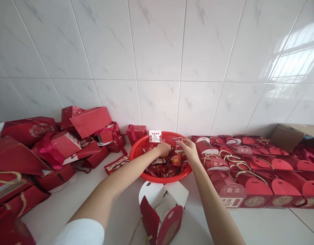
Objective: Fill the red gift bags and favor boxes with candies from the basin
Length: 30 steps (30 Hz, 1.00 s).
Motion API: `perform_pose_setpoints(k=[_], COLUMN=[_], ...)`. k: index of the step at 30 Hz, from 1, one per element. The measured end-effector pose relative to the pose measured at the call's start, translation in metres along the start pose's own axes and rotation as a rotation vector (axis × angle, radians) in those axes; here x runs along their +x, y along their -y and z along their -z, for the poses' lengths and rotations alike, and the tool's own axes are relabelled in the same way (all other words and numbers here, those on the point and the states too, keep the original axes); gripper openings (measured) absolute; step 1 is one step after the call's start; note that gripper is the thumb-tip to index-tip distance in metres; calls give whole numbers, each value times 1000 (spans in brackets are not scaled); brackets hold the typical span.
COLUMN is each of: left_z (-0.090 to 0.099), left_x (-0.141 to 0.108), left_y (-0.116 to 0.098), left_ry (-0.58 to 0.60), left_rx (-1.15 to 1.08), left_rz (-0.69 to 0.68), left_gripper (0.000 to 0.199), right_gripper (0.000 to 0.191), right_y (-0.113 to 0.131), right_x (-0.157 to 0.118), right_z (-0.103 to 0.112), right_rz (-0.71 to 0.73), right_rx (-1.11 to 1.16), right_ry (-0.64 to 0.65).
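A red plastic basket holds many small red wrapped candies. My left hand reaches into it from the left, fingers curled closed over the candies; what they grip, if anything, is hidden. At the basket's right side, my right hand pinches a red candy packet between thumb and fingers. A white printed card stands up at the back of the basket. Just in front of the basket sits an open gift box, red outside and white inside, with its flaps apart and a rope handle hanging at the left.
Rows of red gift boxes with rope handles fill the right side. Red boxes lie in a loose pile at the left. A brown cardboard box stands at the back right, and a tiled wall rises behind everything.
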<state>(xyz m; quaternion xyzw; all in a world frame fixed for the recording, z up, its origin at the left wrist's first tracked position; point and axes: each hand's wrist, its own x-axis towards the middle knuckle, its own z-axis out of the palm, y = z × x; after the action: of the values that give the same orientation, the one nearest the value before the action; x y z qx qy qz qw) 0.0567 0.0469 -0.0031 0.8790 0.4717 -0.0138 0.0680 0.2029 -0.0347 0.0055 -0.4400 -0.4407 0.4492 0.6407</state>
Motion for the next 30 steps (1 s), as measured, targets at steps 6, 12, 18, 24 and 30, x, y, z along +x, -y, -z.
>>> perform_pose_setpoints(k=[6, 12, 18, 24, 30], left_z=[14, 18, 22, 25, 24], left_x=[-3, -2, -4, -10, -12], left_y=[29, 35, 24, 15, 19], left_ry=[-109, -216, -237, -115, 21], left_rx=[-274, -578, -817, -849, -647], left_rz=[33, 19, -82, -151, -73], left_gripper=[24, 28, 17, 21, 33], right_gripper=[33, 31, 33, 38, 38], right_y=[2, 5, 8, 3, -1], right_x=[1, 0, -2, 3, 7], right_z=[0, -1, -2, -1, 1], right_rz=[-12, -30, -62, -67, -52], right_rx=[34, 76, 115, 157, 192], right_ry=[-66, -73, -48, -113, -159])
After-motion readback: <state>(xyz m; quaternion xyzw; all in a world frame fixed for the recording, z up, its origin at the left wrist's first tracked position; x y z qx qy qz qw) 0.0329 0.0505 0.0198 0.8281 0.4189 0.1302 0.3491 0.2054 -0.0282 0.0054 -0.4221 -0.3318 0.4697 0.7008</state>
